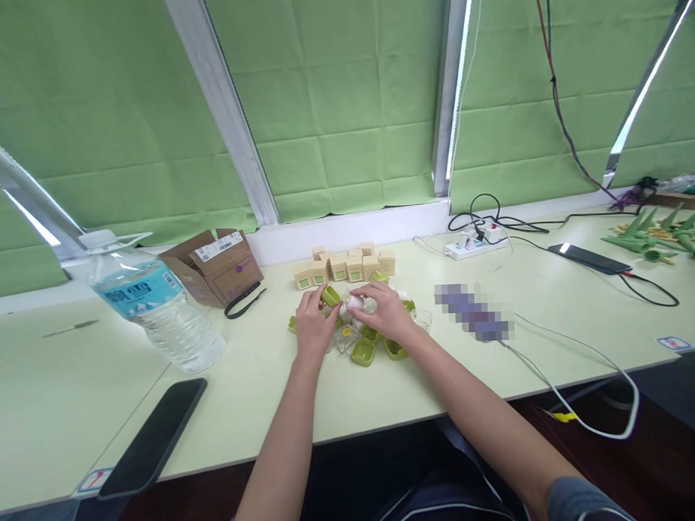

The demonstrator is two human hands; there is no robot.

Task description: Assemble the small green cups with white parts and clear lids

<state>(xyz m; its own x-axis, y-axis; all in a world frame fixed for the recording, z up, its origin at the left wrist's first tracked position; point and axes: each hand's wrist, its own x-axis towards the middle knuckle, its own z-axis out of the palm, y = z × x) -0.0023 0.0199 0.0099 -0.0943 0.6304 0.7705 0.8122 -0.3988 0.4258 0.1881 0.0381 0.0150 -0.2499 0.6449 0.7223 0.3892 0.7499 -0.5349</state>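
My left hand (314, 322) grips a small green case (330, 295) between thumb and fingers. Close beside it, my right hand (388, 311) pinches a small rounded white piece (354, 301); its exact kind is too small to make out. Both hands meet above a pile on the table. In that pile lie several open green cases, one of them a rounded green case (363, 353) at the near side. Clear, transparent pieces (343, 341) are mixed in among them, partly hidden by my hands.
Several small cream boxes (339, 268) stand behind the pile. To the left are a large water bottle (167, 305), a cardboard box (222, 272) and a black phone (154, 438). A power strip (475, 243), a cabled phone (590, 259) and a white cable (578, 343) lie rightward.
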